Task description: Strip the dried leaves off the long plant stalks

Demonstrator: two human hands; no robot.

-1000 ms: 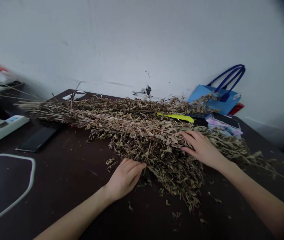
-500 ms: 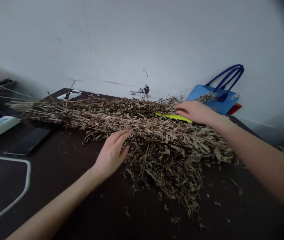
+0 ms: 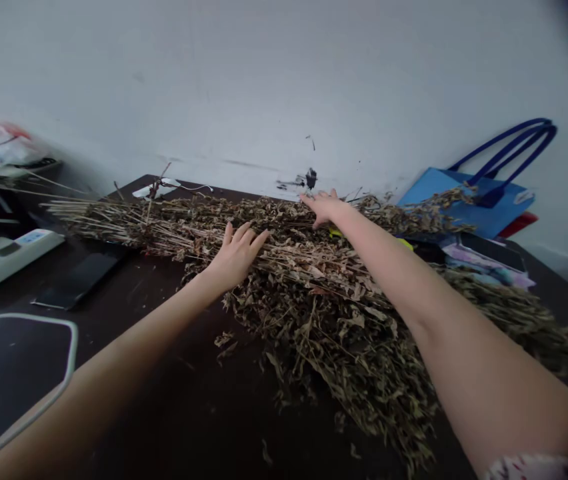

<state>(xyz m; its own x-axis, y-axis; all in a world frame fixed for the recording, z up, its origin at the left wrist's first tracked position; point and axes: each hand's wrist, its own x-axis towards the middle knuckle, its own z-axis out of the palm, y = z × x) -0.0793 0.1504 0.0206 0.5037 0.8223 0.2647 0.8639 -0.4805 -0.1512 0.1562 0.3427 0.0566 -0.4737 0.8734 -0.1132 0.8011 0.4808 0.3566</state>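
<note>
L hand (image 3: 237,259) lies on the dried stalks (image 3: 334,270), fingers apart; R hand (image 3: 327,209) is at their far side, fingers wide. Neither looks closed on anything. Step in hand: prob. arranging the stalks w/ both hands; next move calls for a light touch, as leaves (image 3: 364,363) look brittle. Stalks run across dark table (image 3: 179,407), w/ leaf bits (image 3: 225,340) in front. L side: white cable (image 3: 72,357), dark slab (image 3: 77,283). R, nr. wall (image 3: 264,80): blue bag (image 3: 429,190), tilted.

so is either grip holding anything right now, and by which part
Nothing appears held: the left grip lies open on the dried plants, and the right grip is spread over their far side.
</note>
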